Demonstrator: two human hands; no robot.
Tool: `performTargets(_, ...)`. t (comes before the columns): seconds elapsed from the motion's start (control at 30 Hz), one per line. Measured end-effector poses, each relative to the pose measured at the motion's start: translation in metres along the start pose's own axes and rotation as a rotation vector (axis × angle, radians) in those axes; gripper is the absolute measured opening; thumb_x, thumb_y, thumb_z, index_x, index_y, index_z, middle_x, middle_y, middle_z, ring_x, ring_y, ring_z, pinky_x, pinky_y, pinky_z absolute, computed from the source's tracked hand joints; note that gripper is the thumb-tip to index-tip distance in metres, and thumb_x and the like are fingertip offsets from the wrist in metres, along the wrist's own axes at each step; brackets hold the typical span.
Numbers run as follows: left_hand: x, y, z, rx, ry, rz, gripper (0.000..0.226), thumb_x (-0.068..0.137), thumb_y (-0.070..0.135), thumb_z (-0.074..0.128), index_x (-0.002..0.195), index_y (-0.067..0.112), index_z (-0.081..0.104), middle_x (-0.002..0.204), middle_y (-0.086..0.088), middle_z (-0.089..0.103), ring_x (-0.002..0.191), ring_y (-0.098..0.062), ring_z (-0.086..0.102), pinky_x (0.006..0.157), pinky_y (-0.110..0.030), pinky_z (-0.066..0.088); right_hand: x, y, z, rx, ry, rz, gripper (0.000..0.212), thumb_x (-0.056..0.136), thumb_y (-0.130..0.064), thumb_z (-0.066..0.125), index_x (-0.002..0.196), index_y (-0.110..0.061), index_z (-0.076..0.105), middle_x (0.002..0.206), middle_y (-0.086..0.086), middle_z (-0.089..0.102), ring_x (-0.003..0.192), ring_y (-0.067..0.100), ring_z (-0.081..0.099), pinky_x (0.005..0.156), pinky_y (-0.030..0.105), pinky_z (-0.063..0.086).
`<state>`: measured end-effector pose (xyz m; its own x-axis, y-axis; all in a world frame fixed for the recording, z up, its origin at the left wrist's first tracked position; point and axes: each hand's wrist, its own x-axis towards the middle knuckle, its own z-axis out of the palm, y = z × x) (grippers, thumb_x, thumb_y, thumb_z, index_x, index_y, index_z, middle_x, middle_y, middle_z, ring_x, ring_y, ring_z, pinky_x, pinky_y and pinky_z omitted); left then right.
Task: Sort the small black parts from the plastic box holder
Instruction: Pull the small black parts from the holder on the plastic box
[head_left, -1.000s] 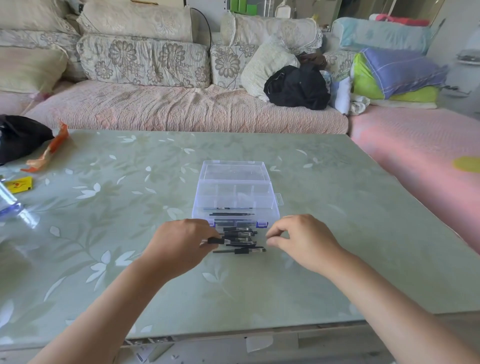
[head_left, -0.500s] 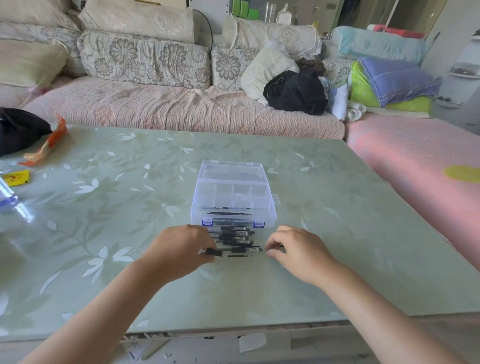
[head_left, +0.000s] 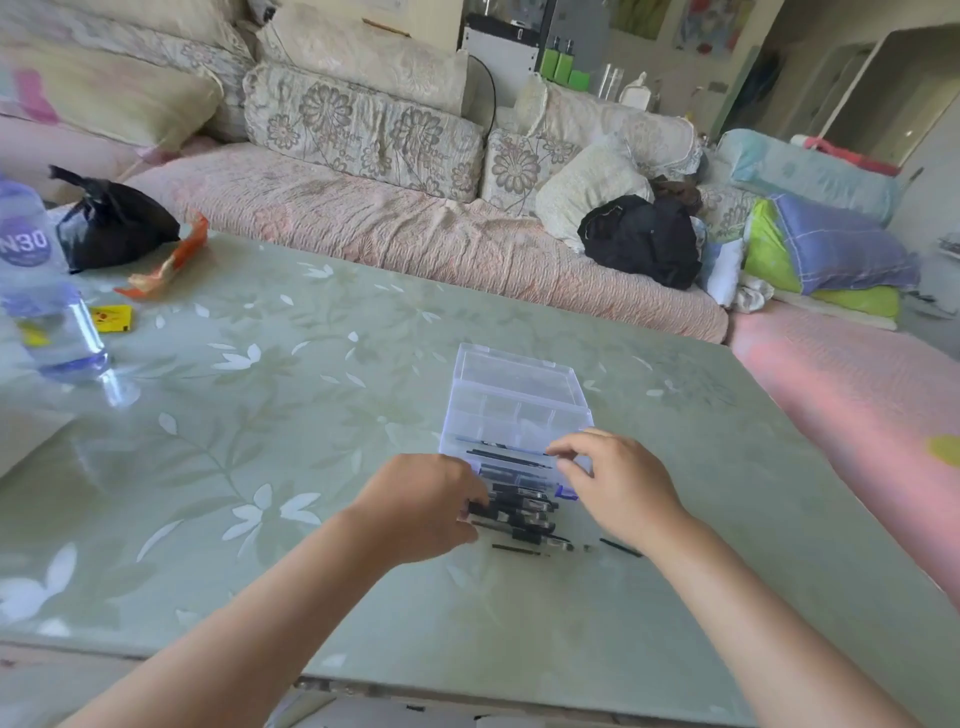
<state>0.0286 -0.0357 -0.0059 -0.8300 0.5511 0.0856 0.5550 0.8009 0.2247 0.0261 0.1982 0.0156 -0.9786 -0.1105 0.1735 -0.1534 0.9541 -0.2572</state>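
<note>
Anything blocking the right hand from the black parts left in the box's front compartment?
Nothing visible. The clear box is open, its lid folded back, and the right hand hovers at the front compartment over the thin black parts. The left hand is off to the side, gripping the pile in front.

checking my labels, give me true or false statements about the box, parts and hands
Black parts lie piled on the table in front of the plastic box. True.
The left hand grips the pile's left end. True.
The black bag sits right of the box. False: it is at the table's far left.
The box is opaque red. False: it is clear.
The right hand lies flat on the table. False: it is at the box's near right corner, fingers curled.
</note>
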Motion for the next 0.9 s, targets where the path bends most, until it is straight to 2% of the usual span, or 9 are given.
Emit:
performTargets(0.07,0.001,-0.002,-0.004,-0.033,0.047,-0.012,0.022,0.086,0.038,0.059,0.105,0.031,0.065,0.101,0.008,0.063,0.095,-0.014,0.059,0.067,-0.027,0.040,0.021,-0.006,0.001,-0.071,-0.060,-0.024,0.021,0.096,-0.028,0.053,0.106,-0.038,0.069,0.109,-0.021,0.065,0.098,0.004,0.058,0.075,0.024,0.043)
performTargets(0.17,0.001,-0.008,-0.009,-0.073,0.092,-0.051,0.021,0.085,0.040,0.056,0.101,0.031,0.066,0.098,0.007,0.065,0.091,-0.016,0.060,0.065,-0.027,0.042,0.047,-0.012,0.001,-0.193,-0.185,-0.042,0.021,0.095,-0.029,0.055,0.106,-0.037,0.070,0.111,-0.020,0.068,0.106,0.009,0.059,0.080,0.025,0.044)
performTargets(0.23,0.001,-0.012,-0.010,-0.084,0.093,-0.066,0.020,0.086,0.041,0.056,0.100,0.030,0.066,0.097,0.006,0.065,0.089,-0.017,0.059,0.067,-0.028,0.044,0.061,-0.016,0.002,-0.264,-0.274,-0.052,0.018,0.092,-0.029,0.058,0.103,-0.037,0.071,0.107,-0.020,0.069,0.105,0.009,0.059,0.081,0.026,0.045)
performTargets(0.33,0.000,-0.014,-0.011,-0.076,0.103,-0.085,0.019,0.089,0.038,0.053,0.098,0.027,0.066,0.097,0.004,0.065,0.089,-0.019,0.059,0.070,-0.030,0.049,0.072,-0.021,0.008,-0.346,-0.351,-0.057,0.014,0.085,-0.027,0.065,0.093,-0.035,0.073,0.096,-0.021,0.070,0.097,0.008,0.060,0.070,0.025,0.042)
performTargets(0.6,-0.003,-0.018,-0.018,-0.096,0.124,-0.104,0.014,0.092,0.034,0.051,0.095,0.031,0.064,0.096,0.005,0.063,0.086,-0.020,0.057,0.066,-0.028,0.043,0.075,-0.026,0.018,-0.446,-0.349,-0.080,0.011,0.081,-0.024,0.068,0.086,-0.030,0.075,0.089,-0.014,0.071,0.086,0.014,0.062,0.060,0.024,0.039)
performTargets(0.8,-0.001,-0.019,-0.015,-0.121,0.104,-0.118,0.028,0.090,0.051,0.051,0.101,0.031,0.068,0.099,0.008,0.067,0.092,-0.016,0.060,0.071,-0.028,0.047,0.077,-0.029,0.016,-0.475,-0.387,-0.060,0.007,0.081,-0.022,0.067,0.081,-0.027,0.071,0.089,-0.011,0.069,0.088,0.016,0.062,0.063,0.025,0.041)
performTargets(0.9,0.000,-0.017,-0.015,-0.113,0.087,-0.119,0.031,0.091,0.053,0.049,0.100,0.030,0.068,0.097,0.008,0.067,0.091,-0.015,0.060,0.072,-0.031,0.049,0.077,-0.031,0.015,-0.494,-0.408,-0.075,0.007,0.082,-0.021,0.065,0.083,-0.027,0.069,0.091,-0.010,0.069,0.089,0.017,0.062,0.066,0.026,0.044)
